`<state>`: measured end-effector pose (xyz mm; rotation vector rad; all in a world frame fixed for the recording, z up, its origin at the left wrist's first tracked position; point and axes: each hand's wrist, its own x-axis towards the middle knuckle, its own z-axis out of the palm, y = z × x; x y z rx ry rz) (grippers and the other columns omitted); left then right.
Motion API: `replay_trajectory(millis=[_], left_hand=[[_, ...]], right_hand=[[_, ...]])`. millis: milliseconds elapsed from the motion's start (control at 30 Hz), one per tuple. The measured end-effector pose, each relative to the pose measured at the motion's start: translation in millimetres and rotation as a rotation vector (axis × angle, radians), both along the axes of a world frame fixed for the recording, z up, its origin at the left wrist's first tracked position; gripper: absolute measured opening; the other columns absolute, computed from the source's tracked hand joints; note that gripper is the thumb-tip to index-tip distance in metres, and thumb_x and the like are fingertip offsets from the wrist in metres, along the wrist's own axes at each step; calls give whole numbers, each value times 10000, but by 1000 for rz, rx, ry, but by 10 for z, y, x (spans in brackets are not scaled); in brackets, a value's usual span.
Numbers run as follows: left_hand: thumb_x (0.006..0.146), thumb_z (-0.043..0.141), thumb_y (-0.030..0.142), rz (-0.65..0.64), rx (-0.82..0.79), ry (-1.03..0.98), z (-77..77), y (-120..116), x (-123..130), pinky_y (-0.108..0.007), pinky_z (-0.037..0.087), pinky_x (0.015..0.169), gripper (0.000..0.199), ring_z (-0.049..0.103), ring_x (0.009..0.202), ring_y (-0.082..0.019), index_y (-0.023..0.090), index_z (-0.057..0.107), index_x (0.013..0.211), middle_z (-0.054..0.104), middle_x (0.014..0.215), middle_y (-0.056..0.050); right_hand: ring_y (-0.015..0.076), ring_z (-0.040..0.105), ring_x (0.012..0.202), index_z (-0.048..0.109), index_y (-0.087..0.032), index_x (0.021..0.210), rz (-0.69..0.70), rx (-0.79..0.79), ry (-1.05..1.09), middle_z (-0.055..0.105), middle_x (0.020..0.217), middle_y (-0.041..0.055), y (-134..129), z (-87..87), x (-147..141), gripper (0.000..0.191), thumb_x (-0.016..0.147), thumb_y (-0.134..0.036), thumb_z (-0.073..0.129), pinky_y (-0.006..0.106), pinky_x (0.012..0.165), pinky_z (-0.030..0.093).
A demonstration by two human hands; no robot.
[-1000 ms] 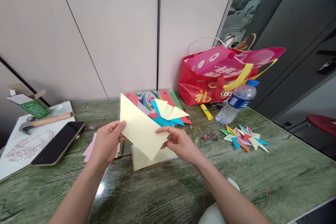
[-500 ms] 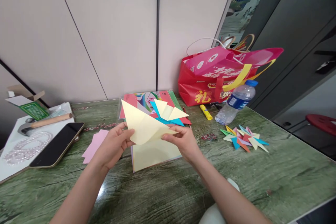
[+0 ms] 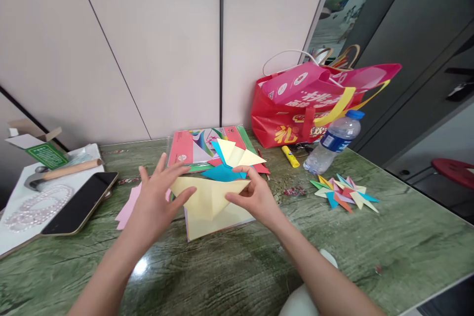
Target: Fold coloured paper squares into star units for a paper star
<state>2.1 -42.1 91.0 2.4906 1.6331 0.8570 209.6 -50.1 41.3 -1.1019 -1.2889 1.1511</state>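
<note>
Head view: pale-yellow origami paper (image 3: pixel 207 193) is pinched by the right hand (image 3: pixel 258 198); the left hand (image 3: pixel 157 201) is spread wide, contact unclear. Folding seems underway; edge alignment is probably called for.

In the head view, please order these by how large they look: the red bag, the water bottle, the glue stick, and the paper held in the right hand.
1. Red bag
2. Water bottle and paper in the right hand: too alike to rank
3. Glue stick
</note>
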Motion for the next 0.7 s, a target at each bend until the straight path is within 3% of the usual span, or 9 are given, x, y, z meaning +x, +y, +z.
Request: replay_trajectory(millis=[133,200,267,367,433,533,700], left_hand=[[734,598,268,181,107,399,-23,-140,98,-754,-66,865,263,129,1286,-443,191,648,980,460,1304,-165],[702,629,252,239,116,478,-22,-190,117,-759,-100,841,268,117,1280,-464,183,664,958,452,1306,-179],[678,646,260,212,42,469,-1,-209,121,-737,-66,880,328,178,1272,-449,179,651,996,507,1257,-177],[683,619,340,77,-306,240,44,-186,145,-589,282,913,386,464,1118,-385,178,630,1033,644,1078,-135],[697,581,374,-21,-565,-1,60,-160,191,-409,448,751,330,600,913,-306,194,648,966,694,951,-78],[692,571,339,-83,-777,-296,54,-138,285,-267,436,575,211,626,707,-210,184,654,810,707,792,-24],[658,605,322,24,-893,-497,7,-148,372,-210,362,468,164,571,536,-141,159,628,660,667,600,3]], right_hand=[[67,418,412,418,-231,1010,62,-33,104,449,477,-119,-1,20,-10,494,604,-204,699,174,408,300],[86,507,484,408,-229,1007,100,-54,160,558,562,-86,-3,23,-17,492,608,-208,695,192,469,371],[99,549,529,419,-222,999,123,-70,172,603,609,-67,-7,23,-21,475,611,-209,693,212,518,411],[112,579,576,456,-208,980,151,-87,152,637,660,-42,-18,20,-18,433,617,-210,692,236,564,436],[122,593,605,478,-203,972,166,-98,129,656,707,-23,-24,16,-16,405,627,-220,689,246,578,439],[129,598,608,509,-201,956,178,-107,99,668,731,-11,-23,-3,-19,356,646,-245,679,246,562,431],[149,618,651,540,-195,920,165,-103,145,683,772,11,-10,-45,-47,283,678,-283,655,271,599,449]])
